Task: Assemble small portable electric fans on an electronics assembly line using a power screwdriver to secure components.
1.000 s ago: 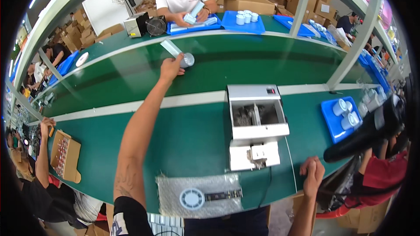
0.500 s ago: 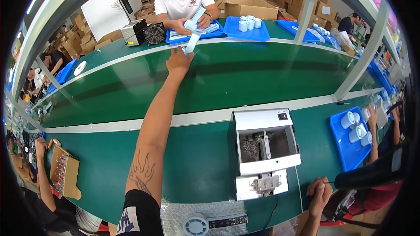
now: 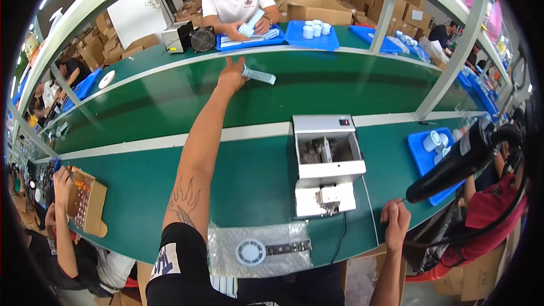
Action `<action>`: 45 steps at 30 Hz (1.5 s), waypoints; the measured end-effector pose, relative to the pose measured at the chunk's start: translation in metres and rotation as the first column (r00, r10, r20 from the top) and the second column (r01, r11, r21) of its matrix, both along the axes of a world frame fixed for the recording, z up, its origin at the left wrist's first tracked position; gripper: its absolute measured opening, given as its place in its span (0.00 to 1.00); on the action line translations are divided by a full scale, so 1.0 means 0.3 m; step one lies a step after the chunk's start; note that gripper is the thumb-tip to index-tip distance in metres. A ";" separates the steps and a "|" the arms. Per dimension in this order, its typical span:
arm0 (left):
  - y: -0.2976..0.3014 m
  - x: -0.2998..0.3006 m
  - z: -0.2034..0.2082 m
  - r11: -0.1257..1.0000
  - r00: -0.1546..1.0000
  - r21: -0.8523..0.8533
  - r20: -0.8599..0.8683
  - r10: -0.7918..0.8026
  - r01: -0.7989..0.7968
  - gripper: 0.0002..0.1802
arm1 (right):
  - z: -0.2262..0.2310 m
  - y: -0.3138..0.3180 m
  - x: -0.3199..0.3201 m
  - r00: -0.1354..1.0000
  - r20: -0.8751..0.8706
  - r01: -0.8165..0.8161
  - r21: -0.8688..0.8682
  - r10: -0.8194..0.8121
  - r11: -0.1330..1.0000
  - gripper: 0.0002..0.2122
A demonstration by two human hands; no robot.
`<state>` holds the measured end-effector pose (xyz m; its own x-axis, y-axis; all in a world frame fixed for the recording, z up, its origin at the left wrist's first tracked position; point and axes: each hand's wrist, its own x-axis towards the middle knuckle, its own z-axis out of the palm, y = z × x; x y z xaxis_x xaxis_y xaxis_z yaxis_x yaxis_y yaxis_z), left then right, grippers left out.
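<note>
My left hand [image 3: 230, 75] is stretched far across the belt, two fingers spread upward. A light blue plastic housing [image 3: 262, 76] sticks out to the right from it; its rounded end seems pinched at the thumb side. My right hand [image 3: 395, 218] hovers by the near table edge with curled fingers; what they hold, if anything, is hidden. A thin bit of a black cylindrical power tool [image 3: 453, 164] ends at those fingers. Before me, a fan assembly with a round light blue head [image 3: 250, 252] and a circuit board [image 3: 288, 247] lies on bubble wrap [image 3: 226, 243].
A white screw-feeding machine [image 3: 326, 175] stands right of centre. Blue trays hold white cups [image 3: 433, 140] at the right and light blue housings [image 3: 266, 37] opposite, where a co-worker [image 3: 241, 3] handles another. A carton of small parts [image 3: 85, 201] sits left, beside another person's hand.
The housing at my left hand has swung from pointing up toward the co-worker to pointing right, apart from the co-worker's piece. The whole view has shifted; my right hand stays curled.
</note>
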<state>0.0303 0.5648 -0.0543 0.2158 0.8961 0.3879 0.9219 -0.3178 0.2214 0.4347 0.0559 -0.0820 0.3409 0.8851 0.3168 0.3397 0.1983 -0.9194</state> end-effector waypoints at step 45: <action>-1.769 -0.140 0.071 0.975 0.262 0.008 0.963 -0.068 0.220 0.38 | 0.283 0.088 -0.943 0.779 0.353 -0.617 0.285 0.518 0.734 0.24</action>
